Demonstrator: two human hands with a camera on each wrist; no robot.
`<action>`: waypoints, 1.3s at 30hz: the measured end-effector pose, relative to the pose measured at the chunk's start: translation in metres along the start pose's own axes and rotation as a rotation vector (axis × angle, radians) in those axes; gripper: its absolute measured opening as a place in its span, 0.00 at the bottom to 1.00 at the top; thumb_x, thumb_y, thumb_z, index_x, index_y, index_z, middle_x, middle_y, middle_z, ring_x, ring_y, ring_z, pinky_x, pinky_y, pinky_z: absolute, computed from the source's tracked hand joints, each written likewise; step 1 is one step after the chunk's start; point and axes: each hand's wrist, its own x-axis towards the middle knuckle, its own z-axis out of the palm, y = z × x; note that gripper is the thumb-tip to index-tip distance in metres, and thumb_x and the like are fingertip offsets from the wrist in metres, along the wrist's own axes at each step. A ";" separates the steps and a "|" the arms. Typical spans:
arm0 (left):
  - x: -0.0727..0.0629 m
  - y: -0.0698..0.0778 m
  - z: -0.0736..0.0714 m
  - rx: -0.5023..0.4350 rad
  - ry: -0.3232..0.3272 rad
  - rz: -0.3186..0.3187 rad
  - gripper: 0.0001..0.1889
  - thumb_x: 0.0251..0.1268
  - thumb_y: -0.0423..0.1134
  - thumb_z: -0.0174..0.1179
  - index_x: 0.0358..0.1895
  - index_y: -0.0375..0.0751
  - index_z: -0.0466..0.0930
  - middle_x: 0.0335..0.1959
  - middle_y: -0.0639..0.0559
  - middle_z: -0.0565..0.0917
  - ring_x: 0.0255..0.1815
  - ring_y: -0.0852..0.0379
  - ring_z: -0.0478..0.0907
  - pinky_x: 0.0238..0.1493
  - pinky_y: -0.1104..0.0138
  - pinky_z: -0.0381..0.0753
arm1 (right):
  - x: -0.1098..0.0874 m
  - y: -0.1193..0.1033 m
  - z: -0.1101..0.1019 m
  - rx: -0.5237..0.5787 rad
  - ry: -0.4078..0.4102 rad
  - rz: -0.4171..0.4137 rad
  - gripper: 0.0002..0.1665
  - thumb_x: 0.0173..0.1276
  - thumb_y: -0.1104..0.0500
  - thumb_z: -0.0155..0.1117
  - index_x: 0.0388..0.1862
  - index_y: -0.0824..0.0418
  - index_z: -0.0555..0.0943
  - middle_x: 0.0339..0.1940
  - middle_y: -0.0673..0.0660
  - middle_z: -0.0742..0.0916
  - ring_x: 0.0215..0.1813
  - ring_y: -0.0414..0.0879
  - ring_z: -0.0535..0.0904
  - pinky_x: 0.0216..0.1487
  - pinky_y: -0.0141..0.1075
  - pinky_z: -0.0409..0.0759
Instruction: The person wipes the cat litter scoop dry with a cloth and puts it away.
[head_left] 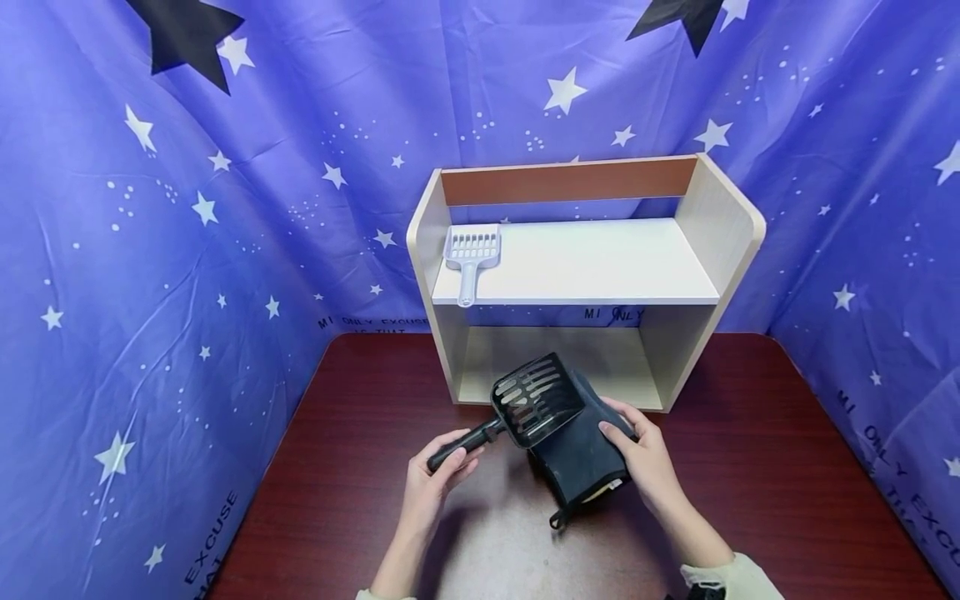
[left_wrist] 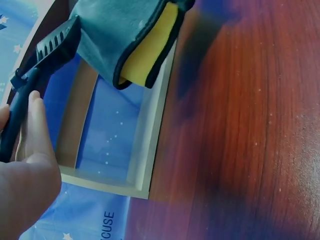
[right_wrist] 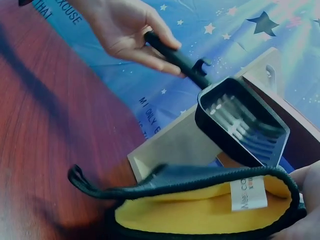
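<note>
My left hand (head_left: 438, 479) holds a black slotted litter scoop (head_left: 531, 398) by its handle, fingers and thumb round it. In the right wrist view the scoop's deep basket shows, with a small hook on the handle. My right hand (head_left: 647, 454) grips the edge of a black fabric pouch (head_left: 576, 454) shaped like an oven mitt, with a hanging loop. Its yellow lining (right_wrist: 185, 212) and a white label (right_wrist: 249, 194) show at the open end. In the head view the scoop's basket overlaps the pouch; whether they touch I cannot tell.
A light wooden two-tier shelf (head_left: 678, 350) stands at the back of the dark red table (head_left: 360, 467). On its white upper board lies a pale grey litter scoop (head_left: 471, 260), handle toward the front. A blue star-print curtain (head_left: 247, 250) encloses the back and sides.
</note>
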 end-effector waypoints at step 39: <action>-0.013 -0.016 0.046 0.371 -0.051 -0.194 0.27 0.58 0.28 0.69 0.63 0.34 0.76 0.45 0.27 0.86 0.33 0.68 0.85 0.38 0.78 0.83 | 0.008 -0.003 0.017 0.057 0.266 -0.193 0.19 0.66 0.66 0.68 0.57 0.66 0.83 0.43 0.37 0.89 0.34 0.32 0.86 0.31 0.28 0.87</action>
